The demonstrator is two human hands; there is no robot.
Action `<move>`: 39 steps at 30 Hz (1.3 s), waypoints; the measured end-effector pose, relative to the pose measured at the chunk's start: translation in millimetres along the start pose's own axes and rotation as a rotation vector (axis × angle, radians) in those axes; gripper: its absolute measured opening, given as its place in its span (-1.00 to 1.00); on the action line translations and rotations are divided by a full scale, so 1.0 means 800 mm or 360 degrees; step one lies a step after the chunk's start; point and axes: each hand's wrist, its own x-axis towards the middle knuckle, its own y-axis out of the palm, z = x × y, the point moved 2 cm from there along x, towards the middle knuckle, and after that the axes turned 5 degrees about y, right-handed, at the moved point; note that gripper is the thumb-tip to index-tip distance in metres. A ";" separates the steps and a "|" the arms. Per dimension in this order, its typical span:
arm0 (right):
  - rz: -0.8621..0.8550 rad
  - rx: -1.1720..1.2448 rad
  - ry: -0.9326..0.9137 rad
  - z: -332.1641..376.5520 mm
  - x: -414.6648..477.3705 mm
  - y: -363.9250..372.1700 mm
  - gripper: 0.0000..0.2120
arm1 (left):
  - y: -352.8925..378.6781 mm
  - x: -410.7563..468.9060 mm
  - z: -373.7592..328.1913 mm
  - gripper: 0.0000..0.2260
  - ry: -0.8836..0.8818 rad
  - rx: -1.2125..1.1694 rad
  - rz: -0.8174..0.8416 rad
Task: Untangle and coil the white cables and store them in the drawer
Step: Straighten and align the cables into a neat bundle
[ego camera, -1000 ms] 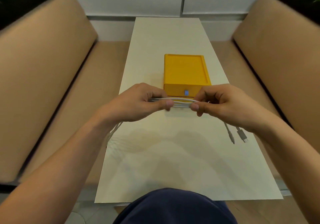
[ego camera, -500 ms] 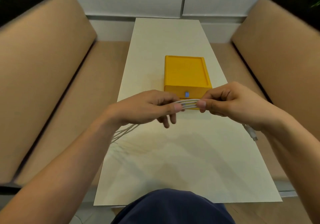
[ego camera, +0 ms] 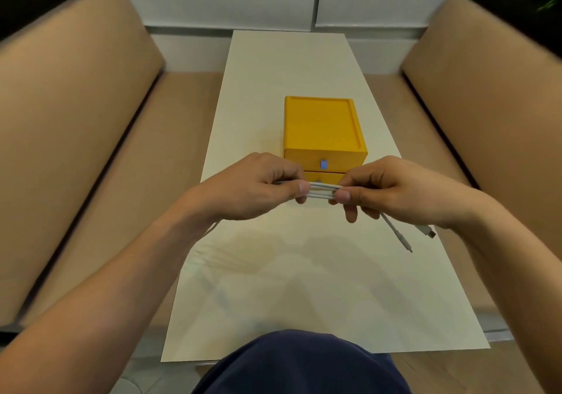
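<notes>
A bundle of white cables (ego camera: pixel 323 190) runs level between my two hands, just above the table. My left hand (ego camera: pixel 258 188) pinches the bundle's left part between thumb and fingers. My right hand (ego camera: pixel 392 191) pinches its right part the same way. Two cable ends with plugs (ego camera: pixel 401 238) hang below my right hand. More cable trails down behind my left wrist, mostly hidden. A yellow drawer box (ego camera: pixel 322 132) with a blue knob (ego camera: pixel 324 164) stands right behind the hands. Both of its drawers look closed.
The long white table (ego camera: pixel 304 287) lies between two tan upholstered benches, one on the left (ego camera: pixel 76 150) and one on the right (ego camera: pixel 501 120). A white wall closes the far end. My dark blue lap (ego camera: pixel 301 363) is at the near edge.
My hands have stayed close together on the bundle. The plug ends now hang in view below my right hand, and the camera has tilted so two drawer fronts show.
</notes>
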 end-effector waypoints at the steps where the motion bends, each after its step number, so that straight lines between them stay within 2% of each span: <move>1: -0.0010 -0.0040 0.0016 0.001 0.001 0.001 -0.78 | -0.001 0.000 0.000 -0.77 -0.0007 0.0022 -0.0026; 6: -0.0174 -0.0181 0.0032 0.005 0.006 -0.001 -0.73 | -0.007 0.001 0.005 -0.77 -0.0045 0.0033 -0.0128; 11: -0.0068 0.0210 -0.0128 0.001 0.001 -0.007 -0.65 | -0.011 -0.002 0.005 -0.77 0.0013 0.0036 -0.0155; 15: 0.0059 0.0484 -0.0063 -0.005 0.003 -0.011 -0.69 | -0.009 -0.004 0.003 -0.85 0.0071 -0.0037 -0.0155; 18: -0.0016 0.0436 -0.0082 -0.006 0.004 -0.011 -0.66 | -0.009 -0.006 0.005 -0.82 0.0064 -0.0094 -0.0163; 21: -0.0070 0.0424 -0.0106 -0.005 0.002 -0.012 -0.70 | -0.009 -0.004 0.005 -0.79 0.0072 -0.0149 -0.0146; 28: -0.0067 0.0052 -0.0093 0.003 -0.004 -0.009 -0.61 | -0.008 -0.003 0.009 -0.85 0.0062 -0.0189 -0.0211; 31: -0.0110 0.0067 -0.0139 0.007 -0.005 -0.013 -0.67 | -0.014 -0.006 0.008 -0.93 0.0050 -0.0246 -0.0163; 34: -0.0175 0.0066 -0.0177 0.008 -0.004 -0.019 -0.72 | -0.016 -0.008 0.006 -0.85 0.0100 -0.0242 -0.0071; 37: -0.0188 0.0078 -0.0151 0.006 0.000 -0.019 -0.81 | -0.017 -0.005 0.008 -0.70 0.0083 -0.0108 -0.0131; 39: -0.0212 0.0100 -0.0080 0.005 0.004 -0.018 -0.86 | -0.016 -0.002 0.010 -0.73 0.0060 -0.0013 -0.0171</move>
